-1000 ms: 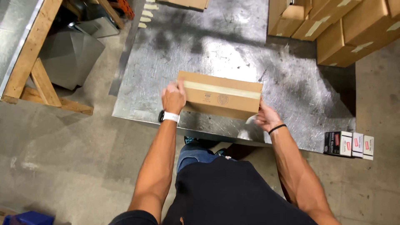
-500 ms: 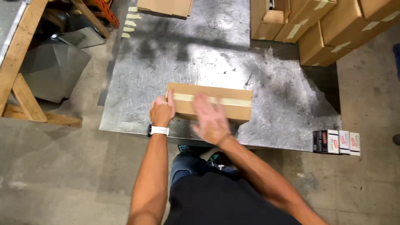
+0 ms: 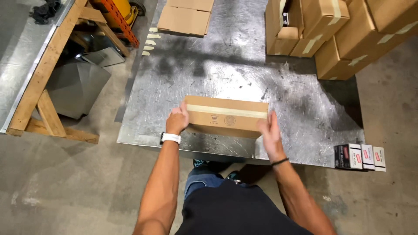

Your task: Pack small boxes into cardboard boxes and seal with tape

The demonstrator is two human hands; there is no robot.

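Note:
A long brown cardboard box (image 3: 226, 115) with a pale tape strip along its top lies on a scratched metal floor plate (image 3: 226, 69) in front of me. My left hand (image 3: 177, 121), with a white wristband, grips the box's left end. My right hand (image 3: 270, 130), with a thin dark band at the wrist, presses flat against the box's right end, fingers together. Both arms reach forward from the bottom of the view.
Stacked cardboard boxes (image 3: 339, 30) stand at the back right on the plate. Flat cartons (image 3: 185, 17) lie at the far edge. A wooden bench frame (image 3: 48, 87) with a grey metal bin (image 3: 74, 87) stands left. Three small boxes (image 3: 359, 156) sit at the right on the concrete.
My right hand swept over the top of the box and has come back to its right end. My left hand stayed on the left end.

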